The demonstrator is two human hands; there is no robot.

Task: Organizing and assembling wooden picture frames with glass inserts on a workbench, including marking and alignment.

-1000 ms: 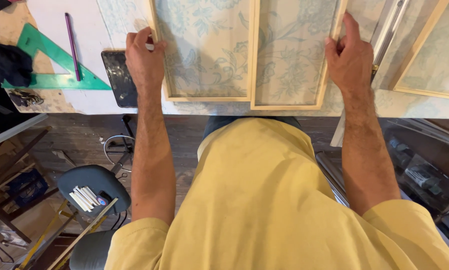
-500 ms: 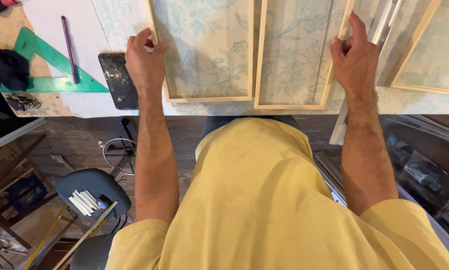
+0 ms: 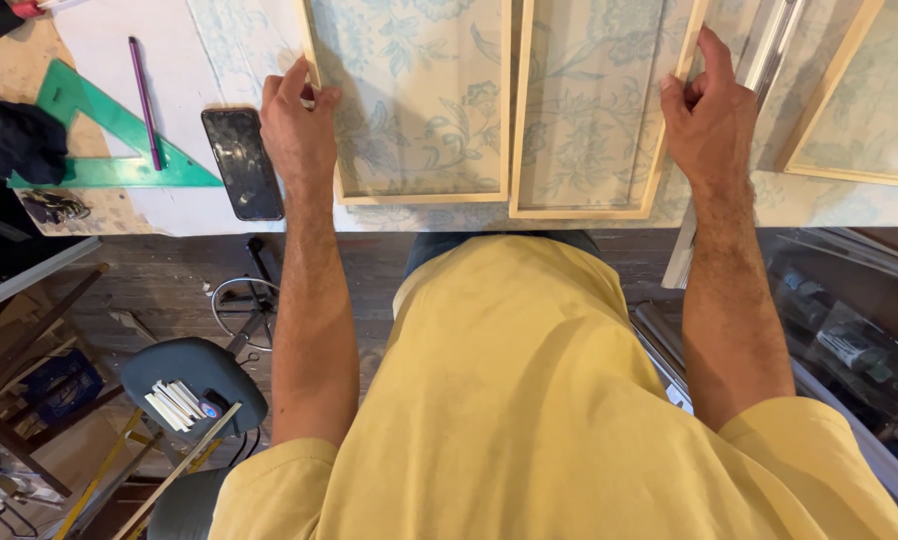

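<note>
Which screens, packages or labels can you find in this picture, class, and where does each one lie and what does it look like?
Phone: face up on the table, just left of the left hand and right of the green set square; a dark, smudged rectangular screen, switched off.
Small round label: on the grey stool seat down left, beside white sticks; too small to describe further.
No packages show clearly.

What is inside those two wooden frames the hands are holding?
Pale cloth with blue flowers shows inside both wooden frames, and the same cloth spreads over the table around them. The left hand and right hand grip the outer edges. The tabletop underneath is covered.
</note>
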